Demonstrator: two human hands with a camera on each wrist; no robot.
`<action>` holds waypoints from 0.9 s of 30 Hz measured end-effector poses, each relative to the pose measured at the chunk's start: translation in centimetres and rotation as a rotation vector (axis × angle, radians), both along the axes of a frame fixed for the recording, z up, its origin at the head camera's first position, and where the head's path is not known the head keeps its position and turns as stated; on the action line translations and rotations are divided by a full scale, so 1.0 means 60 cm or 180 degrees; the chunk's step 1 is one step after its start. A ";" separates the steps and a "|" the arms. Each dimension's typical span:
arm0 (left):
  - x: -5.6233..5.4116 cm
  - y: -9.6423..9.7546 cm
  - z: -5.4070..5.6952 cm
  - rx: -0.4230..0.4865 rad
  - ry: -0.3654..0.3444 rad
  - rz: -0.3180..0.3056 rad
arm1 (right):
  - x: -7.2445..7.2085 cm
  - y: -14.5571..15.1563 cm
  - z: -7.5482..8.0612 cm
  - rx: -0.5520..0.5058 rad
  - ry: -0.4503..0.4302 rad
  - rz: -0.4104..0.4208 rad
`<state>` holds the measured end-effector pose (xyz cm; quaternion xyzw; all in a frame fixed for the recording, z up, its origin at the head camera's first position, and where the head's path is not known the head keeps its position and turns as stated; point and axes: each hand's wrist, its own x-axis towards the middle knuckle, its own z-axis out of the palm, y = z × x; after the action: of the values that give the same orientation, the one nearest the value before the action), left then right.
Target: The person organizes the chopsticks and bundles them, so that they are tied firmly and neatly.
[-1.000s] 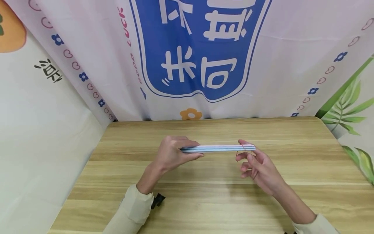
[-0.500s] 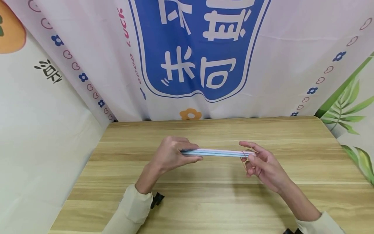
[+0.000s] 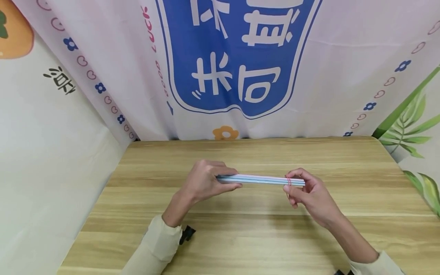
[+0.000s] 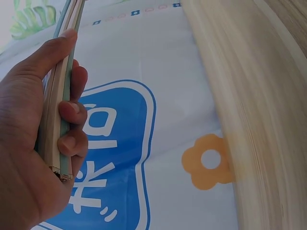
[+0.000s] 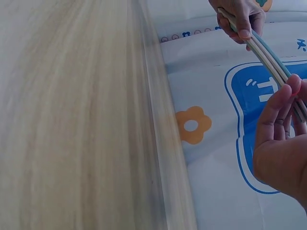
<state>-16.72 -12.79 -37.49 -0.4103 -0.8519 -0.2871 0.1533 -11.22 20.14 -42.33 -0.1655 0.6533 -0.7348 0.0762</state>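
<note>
Table (image 3: 240,236), wood-grained, right-hand back corner rounded; its back edge meets a hanging printed cloth (image 3: 343,76), well beyond both hands. Wood surface shows in front of the hands, between them and out to both sides; a pale side cloth (image 3: 41,152) borders the left edge, a leaf print (image 3: 412,130) the right. The nearest limit lies behind, where the cloth bears an orange flower (image 3: 225,133) and a blue panel (image 3: 182,57).

Bundle of slim sticks (image 3: 254,178), pale blue and pink, one lot; held in the air over the table, between the hands. Long axis left to right, nearly parallel to the back edge, right end a touch nearer the person. That end points right, projecting a little past the right fingertips; the other end sits against the left palm, its cut tips visible in the left wrist view.

Red band (image 3: 289,181), one, around the bundle near its right end.

Left hand (image 3: 206,181): wrapped about the left end, thumb along one side, fingers curled on the other. Right hand (image 3: 311,194): thumb and forefinger pinch the bundle at the band.

Sleeves, cream, two: left (image 3: 154,244), a black piece (image 3: 187,234) beside its cuff; right (image 3: 376,265), partly out of view
</note>
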 end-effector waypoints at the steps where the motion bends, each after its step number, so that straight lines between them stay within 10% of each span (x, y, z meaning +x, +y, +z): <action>1: 0.000 0.000 0.000 0.0000 0.0008 0.0007 | 0.000 0.000 0.001 0.0029 -0.0016 -0.0035; 27: 0.003 0.005 0.005 0.0284 -0.0021 0.0745 | -0.006 -0.028 0.000 0.0304 0.0189 -0.0397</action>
<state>-16.54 -12.51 -37.17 -0.2999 -0.8808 -0.3062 0.2011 -11.56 18.46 -42.35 -0.1424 0.6986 -0.7009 0.0186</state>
